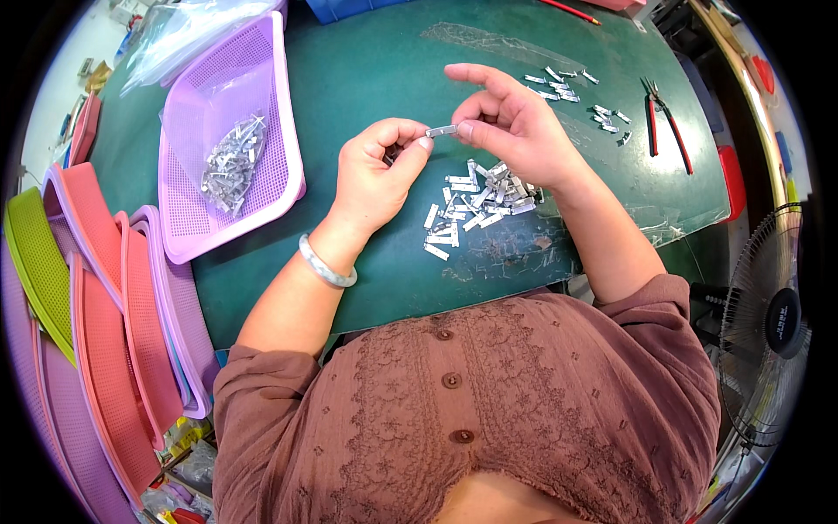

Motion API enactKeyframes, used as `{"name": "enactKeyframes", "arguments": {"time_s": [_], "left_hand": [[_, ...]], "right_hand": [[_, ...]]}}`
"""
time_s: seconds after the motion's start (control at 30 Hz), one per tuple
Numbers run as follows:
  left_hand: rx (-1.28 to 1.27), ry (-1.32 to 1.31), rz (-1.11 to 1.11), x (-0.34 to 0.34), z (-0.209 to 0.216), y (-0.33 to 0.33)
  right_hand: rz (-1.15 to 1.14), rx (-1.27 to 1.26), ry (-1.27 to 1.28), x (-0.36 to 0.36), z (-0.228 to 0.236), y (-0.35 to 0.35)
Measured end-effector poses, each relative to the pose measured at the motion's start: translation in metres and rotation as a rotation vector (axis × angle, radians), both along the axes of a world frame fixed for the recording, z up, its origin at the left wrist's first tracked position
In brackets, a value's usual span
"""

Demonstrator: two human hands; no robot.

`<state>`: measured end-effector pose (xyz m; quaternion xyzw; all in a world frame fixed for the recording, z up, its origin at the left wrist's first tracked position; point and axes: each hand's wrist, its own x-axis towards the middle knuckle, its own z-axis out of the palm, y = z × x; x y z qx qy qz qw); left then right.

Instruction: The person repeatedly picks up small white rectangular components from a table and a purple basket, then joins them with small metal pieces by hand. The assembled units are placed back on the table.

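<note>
A small silver metal clip-like piece (443, 131) is held level above the green table, pinched at both ends. My left hand (377, 166) grips its left end between thumb and forefinger, the other fingers curled in. At the right end, thumb and a bent finger of my right hand (511, 127) close on it, while the forefinger sticks out to the left. Below the hands lies a loose pile of similar metal pieces (493, 196), partly covered by my right wrist. Two smaller groups, a farther cluster (559, 86) and a nearer cluster (607, 118), rest to the right.
Red-handled pliers (670, 131) lie open at the right. A purple basket (291, 131) at the left holds a clear bag of metal pieces (234, 166). Coloured baskets (105, 349) are stacked beside the table (367, 61). A fan (764, 323) stands at the lower right.
</note>
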<state>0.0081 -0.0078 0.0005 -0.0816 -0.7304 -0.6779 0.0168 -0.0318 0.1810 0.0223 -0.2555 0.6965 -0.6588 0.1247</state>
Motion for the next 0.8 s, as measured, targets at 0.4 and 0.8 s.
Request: {"name": "enactKeyframes", "arguments": {"time_s": [0.4, 0.8], "left_hand": [[-0.041, 0.084, 0.060, 0.0002, -0.0010, 0.0015], [-0.073, 0.105, 0.051, 0.0001, -0.0022, 0.0012]], "right_hand": [[-0.130, 0.119, 0.429, 0.0019, -0.0003, -0.0023], [-0.103, 0.101, 0.419, -0.0002, -0.0052, -0.0026]]}}
